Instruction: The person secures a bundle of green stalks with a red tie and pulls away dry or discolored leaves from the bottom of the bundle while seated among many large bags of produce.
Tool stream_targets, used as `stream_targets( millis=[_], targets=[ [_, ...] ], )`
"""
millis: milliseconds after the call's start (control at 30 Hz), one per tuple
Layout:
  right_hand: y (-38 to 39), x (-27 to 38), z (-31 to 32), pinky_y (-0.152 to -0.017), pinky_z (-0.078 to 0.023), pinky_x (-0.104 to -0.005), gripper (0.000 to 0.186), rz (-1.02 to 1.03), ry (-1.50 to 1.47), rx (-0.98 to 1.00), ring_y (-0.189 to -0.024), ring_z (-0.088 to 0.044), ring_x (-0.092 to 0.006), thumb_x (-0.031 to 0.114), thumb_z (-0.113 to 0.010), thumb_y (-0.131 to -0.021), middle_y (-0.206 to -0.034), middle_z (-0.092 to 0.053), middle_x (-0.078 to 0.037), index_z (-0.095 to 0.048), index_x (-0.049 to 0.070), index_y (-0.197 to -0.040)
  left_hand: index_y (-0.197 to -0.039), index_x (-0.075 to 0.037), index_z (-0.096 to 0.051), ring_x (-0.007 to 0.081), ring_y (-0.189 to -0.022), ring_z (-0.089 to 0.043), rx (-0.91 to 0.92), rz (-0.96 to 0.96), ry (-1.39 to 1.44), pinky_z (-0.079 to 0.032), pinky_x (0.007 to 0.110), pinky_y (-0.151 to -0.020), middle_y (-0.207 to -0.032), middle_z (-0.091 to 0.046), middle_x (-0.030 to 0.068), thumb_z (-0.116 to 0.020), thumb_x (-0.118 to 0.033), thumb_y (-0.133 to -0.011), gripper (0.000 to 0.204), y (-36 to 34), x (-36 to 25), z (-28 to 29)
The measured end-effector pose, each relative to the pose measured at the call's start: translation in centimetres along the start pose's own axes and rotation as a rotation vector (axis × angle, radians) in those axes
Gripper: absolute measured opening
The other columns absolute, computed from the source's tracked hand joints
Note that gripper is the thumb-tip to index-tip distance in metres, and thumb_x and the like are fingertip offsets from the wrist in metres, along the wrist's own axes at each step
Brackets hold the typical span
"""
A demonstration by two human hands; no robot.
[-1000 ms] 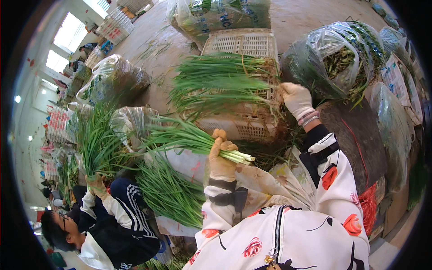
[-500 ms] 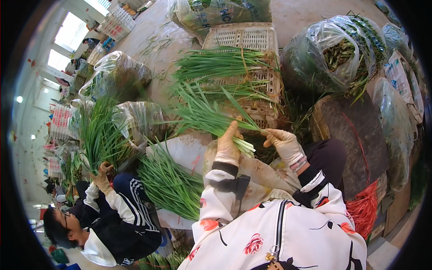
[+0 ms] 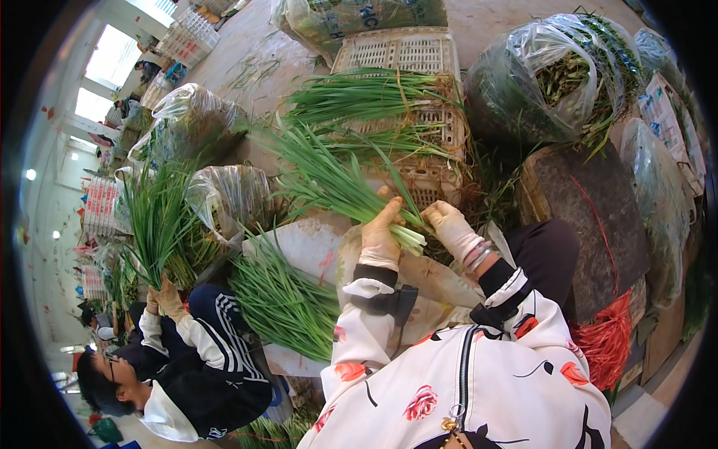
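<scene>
My gloved left hand (image 3: 381,238) is closed around a bunch of garlic chives (image 3: 325,181), its long green leaves fanning to the upper left and its pale stem ends showing below the fist. Beside it, my gloved right hand (image 3: 451,230) pinches the base of a single chive stalk (image 3: 400,185), which slants up across the bunch. Past my hands, a tied bundle of chives (image 3: 359,97) and a looser row of chives (image 3: 389,144) lie on a cream plastic crate (image 3: 396,52). A pile of chives (image 3: 280,295) rests at my left.
At my left, a co-worker (image 3: 202,359) holds upright greens (image 3: 153,217). Plastic bags of greens (image 3: 501,93) stand around the crate. Right of my knee are a dark board (image 3: 587,209) and red twine (image 3: 606,344).
My right hand has moved slightly left, closer to the left hand, with the stalk. The bunch has turned a little, its leaves tipping farther up. The co-worker's hands have drawn together on the greens.
</scene>
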State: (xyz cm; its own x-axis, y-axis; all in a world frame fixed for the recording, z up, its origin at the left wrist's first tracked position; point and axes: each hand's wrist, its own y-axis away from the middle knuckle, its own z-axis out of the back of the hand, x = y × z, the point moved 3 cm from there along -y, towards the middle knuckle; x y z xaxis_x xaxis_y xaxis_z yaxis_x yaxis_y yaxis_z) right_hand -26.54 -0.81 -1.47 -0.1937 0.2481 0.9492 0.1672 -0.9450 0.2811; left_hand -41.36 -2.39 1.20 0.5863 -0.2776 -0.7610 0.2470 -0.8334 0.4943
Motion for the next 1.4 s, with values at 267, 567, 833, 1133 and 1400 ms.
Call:
stream_targets(
  millis=[267, 567, 833, 1133, 1400],
  targets=[
    [0.0, -0.2, -0.7, -0.070, -0.045, -0.0252, 0.022, 0.031, -0.291, 0.113, -0.073, -0.054, -0.0102, 0.023, -0.059, -0.091, -0.081, -0.065, -0.003, -0.065, 0.002, -0.092, -0.105, -0.007, -0.063, 0.0125, -0.061, -0.051, -0.003, -0.131, 0.059, -0.045, 0.027, -0.058, -0.070, -0.055, -0.0004, -0.071, -0.011, -0.079, 0.027, -0.4, 0.4, 0.0],
    [-0.1, -3.5, 7.3, -0.079, -0.049, -0.0345, 0.020, -0.133, 0.289, -0.105, -0.082, -0.063, -0.0272, 0.015, -0.057, -0.088, -0.087, -0.067, -0.012, -0.059, 0.001, -0.101, -0.121, -0.007, -0.054, 0.0113, -0.062, -0.050, -0.090, -0.032, 0.231, -0.044, 0.026, -0.060, -0.090, -0.062, 0.0045, -0.069, -0.001, -0.079, 0.045, -1.9, 0.5, 0.8],
    [3.8, 5.6, 4.3, -0.077, -0.050, -0.0376, 0.044, 0.604, 0.497, -0.187, -0.089, -0.062, -0.0320, 0.020, -0.073, -0.071, -0.100, -0.064, -0.016, -0.059, 0.004, -0.109, -0.117, -0.008, -0.057, 0.0112, -0.060, -0.049, -0.086, -0.038, 0.202, -0.044, 0.024, -0.057, -0.077, -0.057, 0.0009, -0.070, -0.003, -0.079, 0.040, -1.0, 0.0, 0.6],
    [1.5, 0.7, 0.6, -0.053, -0.047, -0.0274, 0.020, 0.140, -0.228, 0.086, -0.061, -0.063, -0.0142, 0.019, -0.064, -0.087, -0.077, -0.068, -0.006, -0.066, 0.003, -0.099, -0.116, -0.008, -0.057, 0.0098, -0.066, -0.053, 0.183, 0.084, 0.297, -0.049, 0.024, -0.063, -0.103, -0.064, 0.0078, -0.063, -0.002, -0.085, 0.032, 0.0, 0.2, -0.9],
    [2.5, 2.2, 1.7, -0.056, -0.046, -0.0193, 0.020, -0.045, -0.278, 0.309, -0.064, -0.058, -0.0060, 0.016, -0.060, -0.090, -0.082, -0.067, -0.004, -0.065, 0.001, -0.102, -0.132, -0.007, -0.043, 0.0116, -0.072, -0.054, 0.186, 0.031, 0.233, -0.049, 0.025, -0.067, -0.104, -0.060, 0.0087, -0.063, 0.001, -0.083, 0.053, 0.1, 0.7, -0.5]
  ],
)
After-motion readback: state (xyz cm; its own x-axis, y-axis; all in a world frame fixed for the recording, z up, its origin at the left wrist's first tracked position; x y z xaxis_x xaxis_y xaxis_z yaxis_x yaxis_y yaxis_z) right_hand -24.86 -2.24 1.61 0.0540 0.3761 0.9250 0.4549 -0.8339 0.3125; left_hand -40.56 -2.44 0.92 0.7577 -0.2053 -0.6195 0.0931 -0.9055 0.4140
